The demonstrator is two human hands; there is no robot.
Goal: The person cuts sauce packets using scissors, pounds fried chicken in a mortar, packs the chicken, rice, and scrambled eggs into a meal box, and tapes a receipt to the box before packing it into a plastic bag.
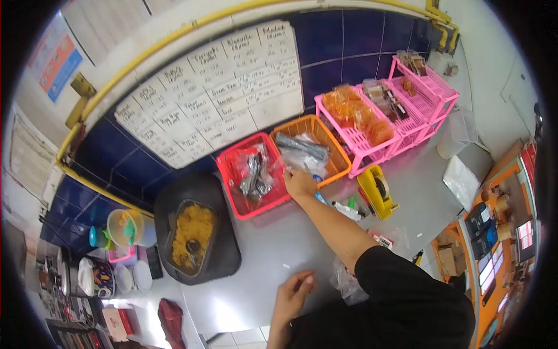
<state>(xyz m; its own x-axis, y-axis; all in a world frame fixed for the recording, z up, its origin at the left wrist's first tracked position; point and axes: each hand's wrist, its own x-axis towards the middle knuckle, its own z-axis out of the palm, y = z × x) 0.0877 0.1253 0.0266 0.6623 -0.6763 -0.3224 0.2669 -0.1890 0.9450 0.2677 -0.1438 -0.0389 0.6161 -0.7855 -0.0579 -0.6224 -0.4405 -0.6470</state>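
My right hand (301, 184) reaches to where a red basket (256, 213) and an orange basket (337, 175) meet. Its fingers are bent closed at the rims, and what they grip, if anything, is hidden. Packs of dark plastic cutlery (254, 177) in clear wrap lie in the red basket. The orange basket holds a long dark bundle (302, 145) and clear plastic bags (295, 163). A blue-handled item (317, 177) shows beside my right hand. Near the table's front edge, my left hand (294, 292) hovers loosely curled, holding nothing, its thumb apart from the fingers.
A black tub (197, 270) of yellow crumbly food with a scoop stands left. Right of the baskets are a yellow tape dispenser (378, 195), markers (349, 210) and pink racks (401, 139) with orange packets. A crumpled clear bag (349, 285) lies by my right arm.
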